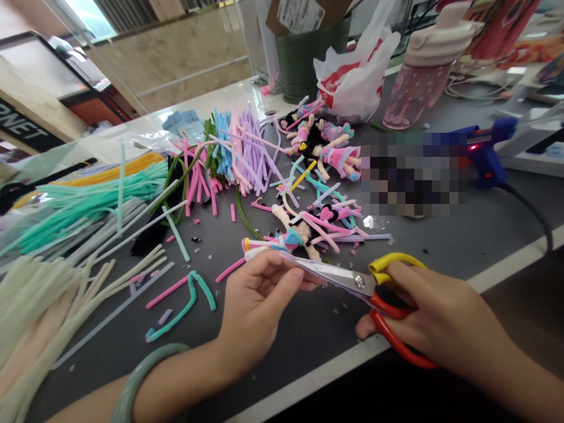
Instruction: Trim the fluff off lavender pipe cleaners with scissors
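Observation:
My left hand (259,305) pinches a lavender pipe cleaner (285,255) between thumb and fingers, at the front of the dark table. In my right hand (445,305) is a pair of scissors (341,274) with one yellow and one red handle loop. Their blades point left, close together along the lavender piece, and the tips reach my left fingertips. Whether the blades touch it I cannot tell. Just beyond my left hand lies a small pipe-cleaner doll (294,236) among cut pink and lavender pieces.
Bundles of purple pipe cleaners (255,158), teal pipe cleaners (97,197) and cream pipe cleaners (35,323) lie left and behind. Finished dolls (339,155) lie at the back near a white plastic bag (352,82). A blue glue gun (487,155) and pink bottle (420,76) stand right.

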Motion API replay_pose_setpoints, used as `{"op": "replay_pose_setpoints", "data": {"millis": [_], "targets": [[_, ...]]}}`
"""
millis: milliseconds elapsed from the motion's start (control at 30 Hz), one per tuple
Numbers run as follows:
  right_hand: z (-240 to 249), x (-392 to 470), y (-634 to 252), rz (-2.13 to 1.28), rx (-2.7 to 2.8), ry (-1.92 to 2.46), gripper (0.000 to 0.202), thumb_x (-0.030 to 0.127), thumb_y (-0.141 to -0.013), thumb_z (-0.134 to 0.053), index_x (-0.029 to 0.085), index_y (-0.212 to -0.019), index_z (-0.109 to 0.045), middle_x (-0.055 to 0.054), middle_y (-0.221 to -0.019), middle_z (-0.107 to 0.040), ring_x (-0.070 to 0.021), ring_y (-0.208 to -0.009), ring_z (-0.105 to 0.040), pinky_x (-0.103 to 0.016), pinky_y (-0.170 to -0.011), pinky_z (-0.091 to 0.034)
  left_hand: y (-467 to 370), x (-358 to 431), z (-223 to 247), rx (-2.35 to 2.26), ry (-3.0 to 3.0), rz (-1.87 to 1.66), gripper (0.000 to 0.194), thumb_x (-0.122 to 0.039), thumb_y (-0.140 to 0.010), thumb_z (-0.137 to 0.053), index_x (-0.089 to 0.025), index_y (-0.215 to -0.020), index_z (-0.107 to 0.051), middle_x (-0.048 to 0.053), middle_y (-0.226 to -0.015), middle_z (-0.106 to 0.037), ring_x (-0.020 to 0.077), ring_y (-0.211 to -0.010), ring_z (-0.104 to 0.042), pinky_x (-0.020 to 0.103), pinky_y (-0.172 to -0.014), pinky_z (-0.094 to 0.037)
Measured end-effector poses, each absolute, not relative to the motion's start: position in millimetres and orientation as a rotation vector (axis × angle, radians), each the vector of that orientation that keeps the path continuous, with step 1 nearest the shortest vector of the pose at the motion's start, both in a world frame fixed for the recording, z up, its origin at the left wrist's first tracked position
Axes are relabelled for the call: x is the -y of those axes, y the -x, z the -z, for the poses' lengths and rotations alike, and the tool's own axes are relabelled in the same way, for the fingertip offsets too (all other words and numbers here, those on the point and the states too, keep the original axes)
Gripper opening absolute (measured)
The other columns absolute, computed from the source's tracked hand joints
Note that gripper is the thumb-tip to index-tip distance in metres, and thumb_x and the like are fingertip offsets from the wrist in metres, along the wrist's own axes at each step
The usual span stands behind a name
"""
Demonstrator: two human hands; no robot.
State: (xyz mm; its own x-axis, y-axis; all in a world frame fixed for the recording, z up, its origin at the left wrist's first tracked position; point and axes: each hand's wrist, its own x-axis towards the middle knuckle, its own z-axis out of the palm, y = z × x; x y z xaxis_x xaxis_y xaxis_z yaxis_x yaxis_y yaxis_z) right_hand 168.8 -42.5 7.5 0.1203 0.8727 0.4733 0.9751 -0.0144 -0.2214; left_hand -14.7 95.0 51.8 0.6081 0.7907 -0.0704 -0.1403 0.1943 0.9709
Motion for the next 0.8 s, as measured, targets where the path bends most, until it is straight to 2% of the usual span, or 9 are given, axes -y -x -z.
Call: {"op": "replay_pose_setpoints", "data": {"millis": [167,367,533,800], "targets": [[-7.9,42.1,-168.9,0.24,1.776,1.914,0.055,0.076,-0.084,-0.049,0.024,-0.068,-0.046,0.003,-0.054,-0.054,-0.0129,-0.042,-0.056,-0.024,-0.038,-0.04,13.8,-97.2,-52.7,-0.673,-1.185,-0.745,0.009,-0.007,-0.077,-0.074,-0.016,-0.075,-0.071,-0.002,-0.068,-0.076,0.012,-0.061,-0.073,0.02,-0.065,-0.063],[-11.2,40.1,-168.8,0.32,1.805,1.932,0.058,0.081,-0.084,-0.041,0.025,-0.068,-0.039,0.006,-0.049,-0.047,-0.0094,-0.038,-0.048,-0.021,-0.036,-0.036,15.8,-99.6,-50.2,-0.635,-1.118,-0.676,0.008,-0.012,-0.079,-0.076,-0.016,-0.075,-0.069,0.0,-0.068,-0.077,0.0135,-0.063,-0.074,0.021,-0.064,-0.062],[-12.0,38.1,-171.3,0.32,1.788,1.89,0.059,0.081,-0.084,-0.041,0.025,-0.066,-0.041,0.006,-0.049,-0.045,-0.0083,-0.036,-0.044,-0.021,-0.034,-0.034,15.9,-100.2,-49.8,-0.584,-1.085,-0.654,0.009,-0.015,-0.079,-0.079,-0.017,-0.076,-0.071,0.001,-0.067,-0.079,0.0156,-0.064,-0.077,0.02,-0.062,-0.062],[-18.0,35.2,-167.6,0.491,1.849,1.884,0.057,0.078,-0.089,-0.031,0.024,-0.074,-0.043,0.001,-0.058,-0.052,-0.0125,-0.043,-0.054,-0.023,-0.037,-0.038,16.9,-97.8,-47.5,-0.491,-0.98,-0.656,0.008,-0.015,-0.076,-0.084,-0.021,-0.076,-0.078,-0.004,-0.071,-0.078,0.0108,-0.065,-0.076,0.015,-0.062,-0.062]]}}
